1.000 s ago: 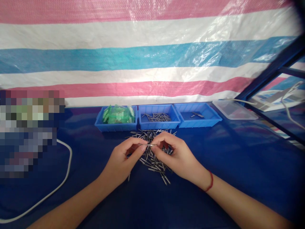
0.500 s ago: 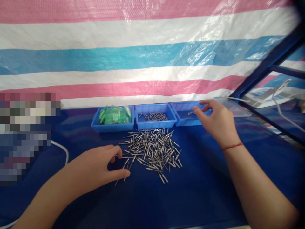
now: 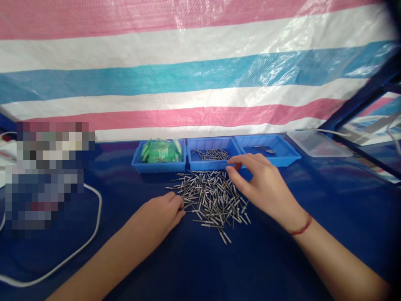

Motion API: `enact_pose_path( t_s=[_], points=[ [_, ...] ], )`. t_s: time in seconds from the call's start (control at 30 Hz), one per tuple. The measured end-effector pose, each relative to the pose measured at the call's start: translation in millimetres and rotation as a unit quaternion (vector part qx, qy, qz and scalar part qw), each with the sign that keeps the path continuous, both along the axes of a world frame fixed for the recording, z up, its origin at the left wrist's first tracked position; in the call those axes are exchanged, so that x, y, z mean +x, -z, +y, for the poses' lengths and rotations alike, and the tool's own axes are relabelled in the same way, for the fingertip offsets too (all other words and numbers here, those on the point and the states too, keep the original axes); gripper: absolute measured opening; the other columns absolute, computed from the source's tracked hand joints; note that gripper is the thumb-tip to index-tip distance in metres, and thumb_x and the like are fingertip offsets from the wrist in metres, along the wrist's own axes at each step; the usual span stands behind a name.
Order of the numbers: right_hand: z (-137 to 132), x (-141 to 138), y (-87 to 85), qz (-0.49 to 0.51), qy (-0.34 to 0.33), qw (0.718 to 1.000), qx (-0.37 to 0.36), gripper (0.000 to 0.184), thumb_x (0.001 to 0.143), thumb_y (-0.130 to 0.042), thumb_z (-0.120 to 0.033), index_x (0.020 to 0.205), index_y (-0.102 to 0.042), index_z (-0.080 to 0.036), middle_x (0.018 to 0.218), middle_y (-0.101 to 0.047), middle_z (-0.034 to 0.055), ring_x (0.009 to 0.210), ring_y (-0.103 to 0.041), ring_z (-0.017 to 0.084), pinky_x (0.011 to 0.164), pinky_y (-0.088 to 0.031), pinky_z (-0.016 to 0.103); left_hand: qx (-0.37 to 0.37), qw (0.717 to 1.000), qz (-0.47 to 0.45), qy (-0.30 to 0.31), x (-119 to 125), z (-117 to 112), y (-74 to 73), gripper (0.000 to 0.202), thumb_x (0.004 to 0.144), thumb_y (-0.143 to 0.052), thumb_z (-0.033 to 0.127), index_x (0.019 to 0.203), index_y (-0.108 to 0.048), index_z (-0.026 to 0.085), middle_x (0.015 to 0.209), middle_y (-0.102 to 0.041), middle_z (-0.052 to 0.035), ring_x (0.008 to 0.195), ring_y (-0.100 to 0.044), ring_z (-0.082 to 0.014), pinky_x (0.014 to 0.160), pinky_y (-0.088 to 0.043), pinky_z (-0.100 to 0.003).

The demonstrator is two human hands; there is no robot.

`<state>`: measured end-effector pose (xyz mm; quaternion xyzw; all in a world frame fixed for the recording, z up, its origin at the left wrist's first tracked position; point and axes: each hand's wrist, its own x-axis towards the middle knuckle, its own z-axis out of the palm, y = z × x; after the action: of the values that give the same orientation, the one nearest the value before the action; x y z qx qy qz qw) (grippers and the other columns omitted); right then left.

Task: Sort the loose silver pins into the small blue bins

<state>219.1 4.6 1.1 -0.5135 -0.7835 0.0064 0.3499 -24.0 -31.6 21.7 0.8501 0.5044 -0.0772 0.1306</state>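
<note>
A loose pile of silver blind rivets (image 3: 213,196) lies on the dark blue table. At its left edge is my left hand (image 3: 164,211), fingers curled and thumb drawn in close to them; whatever they hold, if anything, is hidden. My right hand (image 3: 261,173) hovers at the pile's upper right, in front of the bins, thumb and forefinger apart with nothing visible between them. Behind the pile, the middle blue bin (image 3: 210,165) contains many rivets. The right blue bin (image 3: 282,159) has several rivets on its floor, and my right hand partly covers its front.
Green plastic packets (image 3: 163,151) fill the left blue bin (image 3: 159,168). A clear plastic lid (image 3: 319,144) lies right of the bins. A white cable (image 3: 99,209) loops across the table at left. Striped sheeting (image 3: 188,79) hangs behind, beside a blue frame (image 3: 351,104).
My right hand has moved left from the right bin to the pile, uncovering the rivets in that bin. My left hand's fingers have closed at the pile's edge. The view has shifted slightly left.
</note>
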Motion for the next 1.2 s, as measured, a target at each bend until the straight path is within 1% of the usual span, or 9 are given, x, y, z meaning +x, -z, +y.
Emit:
enact_pose_path(
  t_s=[0.17,0.27,0.4,0.5,0.6,0.73,0.87,1.0,1.2],
  points=[
    [-9.3,-15.9,7.3,0.006,-0.096,0.994,-0.042,0.011,0.088,-0.054,-0.022,0.086,-0.064,-0.018,0.084,-0.067,0.0039,0.080,-0.058,0.020,0.078,-0.044,0.035,0.099,0.994,-0.027,0.042,3.2,7.0,22.1,0.016,0.093,-0.045,0.019,0.092,-0.060,0.015,0.090,-0.063,-0.0062,0.080,-0.062,-0.0185,0.076,-0.049,-0.031],
    [-11.5,-22.4,12.2,-0.007,-0.157,0.986,-0.061,0.009,0.087,-0.057,-0.020,0.091,-0.065,-0.019,0.087,-0.067,0.0048,0.081,-0.058,0.020,0.077,-0.046,0.036,0.140,0.987,-0.074,0.043,2.8,9.8,31.2,0.016,0.094,-0.044,0.020,0.093,-0.059,0.015,0.092,-0.062,-0.0063,0.085,-0.061,-0.0192,0.079,-0.050,-0.031],
    [-13.0,-27.7,16.4,-0.016,-0.209,0.976,-0.053,0.016,0.084,-0.062,-0.021,0.100,-0.065,-0.019,0.094,-0.067,0.0073,0.088,-0.058,0.021,0.079,-0.048,0.038,0.183,0.974,-0.131,0.034,4.8,9.4,33.9,0.014,0.095,-0.045,0.021,0.097,-0.058,0.016,0.097,-0.063,-0.0059,0.090,-0.059,-0.0205,0.083,-0.049,-0.034],
    [-14.4,-30.0,17.2,-0.007,-0.232,0.972,-0.046,0.012,0.089,-0.057,-0.023,0.096,-0.066,-0.019,0.091,-0.067,0.0069,0.085,-0.059,0.020,0.078,-0.047,0.037,0.197,0.965,-0.169,0.042,5.9,7.9,33.6,0.012,0.094,-0.046,0.020,0.097,-0.058,0.016,0.094,-0.066,-0.0051,0.088,-0.059,-0.0202,0.082,-0.048,-0.035],
    [-15.9,-31.9,16.7,0.032,-0.241,0.969,-0.051,0.011,0.090,-0.056,-0.023,0.090,-0.065,-0.018,0.089,-0.067,0.0062,0.084,-0.060,0.018,0.078,-0.047,0.035,0.194,0.955,-0.221,0.033,5.1,7.1,33.8,0.011,0.094,-0.049,0.023,0.095,-0.058,0.017,0.090,-0.066,-0.0036,0.084,-0.060,-0.0188,0.080,-0.047,-0.033],
    [-17.7,-35.2,17.5,0.147,-0.237,0.956,-0.096,0.009,0.089,-0.057,-0.023,0.086,-0.065,-0.019,0.085,-0.068,0.0041,0.082,-0.061,0.016,0.077,-0.047,0.032,0.158,0.946,-0.284,-0.004,5.7,6.3,34.1,0.007,0.091,-0.055,0.026,0.092,-0.059,0.020,0.087,-0.066,-0.0001,0.081,-0.061,-0.0156,0.076,-0.046,-0.028],
    [-20.6,-40.1,19.1,0.229,-0.201,0.940,-0.157,0.010,0.087,-0.059,-0.025,0.081,-0.065,-0.019,0.076,-0.065,0.0024,0.069,-0.057,0.013,0.061,-0.045,0.026,0.133,0.938,-0.316,-0.045,10.8,3.8,32.5,0.009,0.089,-0.058,0.030,0.088,-0.060,0.021,0.077,-0.064,0.0034,0.070,-0.059,-0.0126,0.069,-0.044,-0.025],
    [-24.0,-43.4,16.5,0.251,-0.185,0.935,-0.170,0.009,0.084,-0.061,-0.022,0.077,-0.064,-0.018,0.071,-0.062,0.0015,0.064,-0.055,0.012,0.056,-0.043,0.024,0.107,0.935,-0.329,-0.074,14.7,2.5,29.3,0.012,0.087,-0.059,0.033,0.085,-0.061,0.021,0.074,-0.064,0.0038,0.065,-0.056,-0.0118,0.064,-0.043,-0.024],
    [-24.3,-43.0,13.3,0.264,-0.184,0.934,-0.155,0.006,0.082,-0.059,-0.017,0.078,-0.064,-0.018,0.071,-0.061,0.0010,0.064,-0.056,0.012,0.059,-0.046,0.025,0.094,0.934,-0.340,-0.061,12.1,4.8,29.1,0.010,0.087,-0.059,0.029,0.084,-0.062,0.020,0.077,-0.063,0.0021,0.067,-0.056,-0.0123,0.063,-0.042,-0.023]
  ],
)
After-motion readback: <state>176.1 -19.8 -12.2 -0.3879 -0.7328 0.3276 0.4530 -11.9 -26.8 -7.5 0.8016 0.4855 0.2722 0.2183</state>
